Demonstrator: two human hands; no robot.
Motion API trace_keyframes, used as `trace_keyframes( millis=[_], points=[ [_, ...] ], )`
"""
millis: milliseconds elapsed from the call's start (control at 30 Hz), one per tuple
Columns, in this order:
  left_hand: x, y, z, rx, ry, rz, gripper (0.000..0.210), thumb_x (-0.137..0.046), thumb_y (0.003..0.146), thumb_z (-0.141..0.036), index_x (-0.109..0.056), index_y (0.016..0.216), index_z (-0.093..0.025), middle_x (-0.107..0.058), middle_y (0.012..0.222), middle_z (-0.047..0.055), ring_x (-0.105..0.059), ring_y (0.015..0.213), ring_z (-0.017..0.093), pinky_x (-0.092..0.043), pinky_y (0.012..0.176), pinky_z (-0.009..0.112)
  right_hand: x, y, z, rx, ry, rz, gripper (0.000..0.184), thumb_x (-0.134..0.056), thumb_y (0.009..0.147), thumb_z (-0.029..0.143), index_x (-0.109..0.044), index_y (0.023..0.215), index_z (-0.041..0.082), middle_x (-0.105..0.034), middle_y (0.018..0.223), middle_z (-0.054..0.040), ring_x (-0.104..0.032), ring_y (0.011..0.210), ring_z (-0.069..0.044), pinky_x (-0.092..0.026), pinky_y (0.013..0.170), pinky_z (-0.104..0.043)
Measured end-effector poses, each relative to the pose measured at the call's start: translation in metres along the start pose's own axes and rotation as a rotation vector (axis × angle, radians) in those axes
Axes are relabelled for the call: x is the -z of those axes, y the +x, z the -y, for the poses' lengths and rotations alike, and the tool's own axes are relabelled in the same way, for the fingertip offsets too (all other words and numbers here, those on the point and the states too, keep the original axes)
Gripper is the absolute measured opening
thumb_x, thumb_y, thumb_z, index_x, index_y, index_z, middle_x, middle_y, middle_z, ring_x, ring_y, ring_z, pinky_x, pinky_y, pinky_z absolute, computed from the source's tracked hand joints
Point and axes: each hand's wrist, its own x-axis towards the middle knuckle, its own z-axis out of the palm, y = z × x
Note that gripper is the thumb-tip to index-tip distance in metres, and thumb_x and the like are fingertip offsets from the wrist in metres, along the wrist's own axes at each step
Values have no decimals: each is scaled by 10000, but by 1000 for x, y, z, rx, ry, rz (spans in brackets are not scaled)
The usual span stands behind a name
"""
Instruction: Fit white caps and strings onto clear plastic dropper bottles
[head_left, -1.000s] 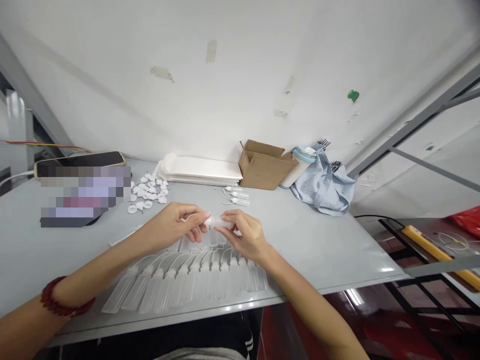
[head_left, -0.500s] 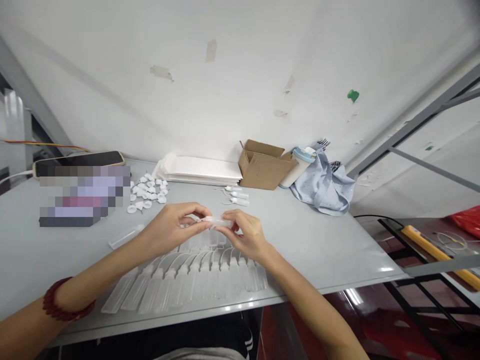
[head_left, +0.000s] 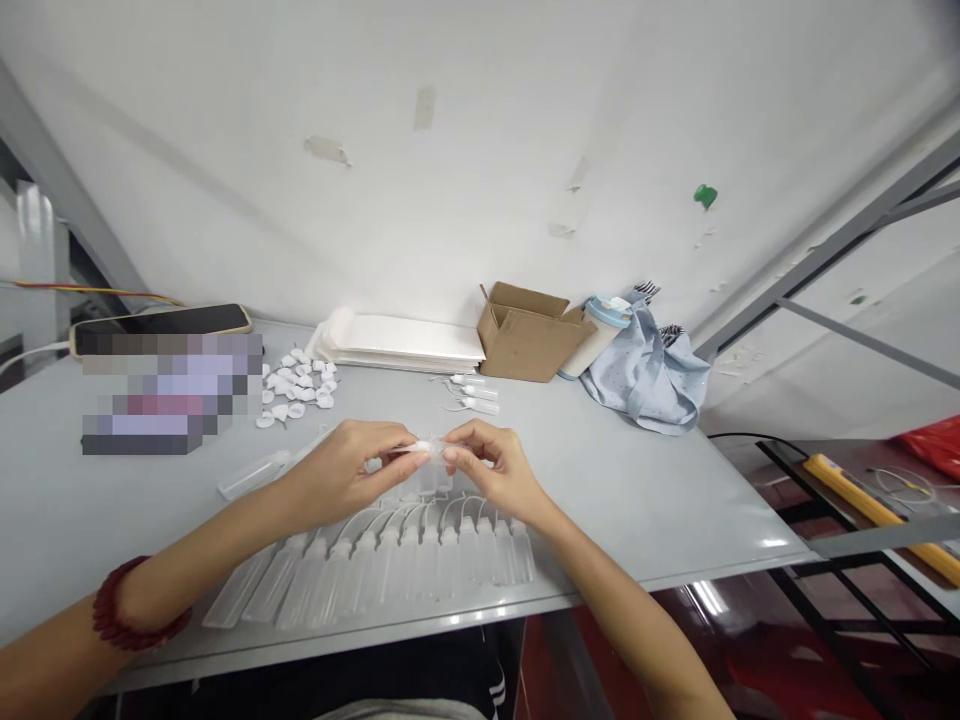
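My left hand point(head_left: 375, 462) pinches a small white cap point(head_left: 425, 447) between thumb and fingertips above the table. Facing it, my right hand point(head_left: 491, 462) is closed with thumb and fingers on a small translucent bottle point(head_left: 439, 452), mostly hidden by the fingers. The cap and bottle meet end to end between the hands; whether they are joined I cannot tell. Below lies a row of translucent bottles point(head_left: 364, 565) with white caps and thin bent spouts. More bottles lie partly hidden under the hands, and an uncapped bottle point(head_left: 253, 475) lies beside my left forearm.
Loose white caps point(head_left: 296, 385) are piled at the back left, near a phone point(head_left: 161, 325) and a blurred-out object point(head_left: 169, 400). Along the wall stand white flat packets point(head_left: 409, 340), a cardboard box point(head_left: 529, 345), a cup point(head_left: 589, 340) and blue cloth point(head_left: 649, 375). Small capped bottles point(head_left: 478, 405) lie before the box.
The fingers of my right hand have shifted on the bottle, and less of it shows between the hands. Both hands stay close together over the table.
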Motion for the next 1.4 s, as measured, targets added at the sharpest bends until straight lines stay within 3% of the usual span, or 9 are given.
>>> trace_keyframes(
  millis=[133,333,433,700,833,933,1167,1300,1400],
  points=[
    [-1,-1,0,39,0,11,398,-443,912,-411,-516,601,-174,-465,552,-40,-423,521,93,-334,524,227,2,3,0,-112,97,100,316,-533,906,467,-598,841,164,-576,617,10,-493,527,-98,-379,493,-215],
    [-2,3,2,329,-293,45,441,-468,879,-511,-588,623,-173,-541,550,-25,-516,537,114,-416,531,224,-4,1,-12,385,-470,-66,275,-517,936,390,-611,997,138,-620,791,-76,-511,627,-137,-427,558,-252],
    [-1,3,3,348,-402,86,440,-479,870,-522,-628,649,-171,-564,554,-18,-533,527,116,-446,532,229,-5,-1,-8,440,-493,-95,266,-474,963,350,-622,1007,133,-596,755,-67,-503,637,-142,-408,562,-257],
    [-10,-5,-1,59,-130,-21,402,-455,905,-385,-535,572,-173,-477,508,-35,-443,475,90,-350,475,215,3,2,6,-253,319,229,415,-514,902,515,-516,673,169,-271,542,73,-227,463,-64,-196,431,-218],
    [-10,-3,2,-203,151,-117,303,-462,907,-285,-499,628,-174,-464,569,-35,-392,496,88,-318,508,236,2,6,-1,-362,467,274,469,-530,875,556,-406,610,190,-203,530,94,-152,447,-53,-142,420,-219],
    [-9,-1,5,-101,112,-80,340,-423,930,-324,-511,635,-177,-494,573,-27,-439,507,96,-340,520,234,-2,6,-3,-261,287,146,421,-510,900,517,-479,653,177,-343,540,69,-278,452,-64,-246,440,-218],
    [-7,2,3,290,-222,126,473,-374,922,-533,-523,634,-190,-541,561,-25,-522,532,120,-407,527,226,-7,1,-10,418,-357,-100,196,-506,952,298,-617,1028,155,-604,793,-52,-533,674,-136,-448,607,-252],
    [-7,1,1,279,-215,122,518,-354,931,-542,-518,591,-188,-526,517,-22,-528,518,125,-417,543,236,-6,0,-9,414,-385,-78,217,-469,973,318,-605,1039,163,-594,768,-41,-528,654,-134,-455,611,-252],
    [-11,-1,4,89,-23,-11,465,-382,954,-443,-519,595,-183,-518,530,-19,-472,497,111,-366,524,243,-7,-1,-7,242,-267,-23,264,-428,980,365,-605,987,170,-584,740,-25,-508,622,-122,-444,610,-259]
  ],
)
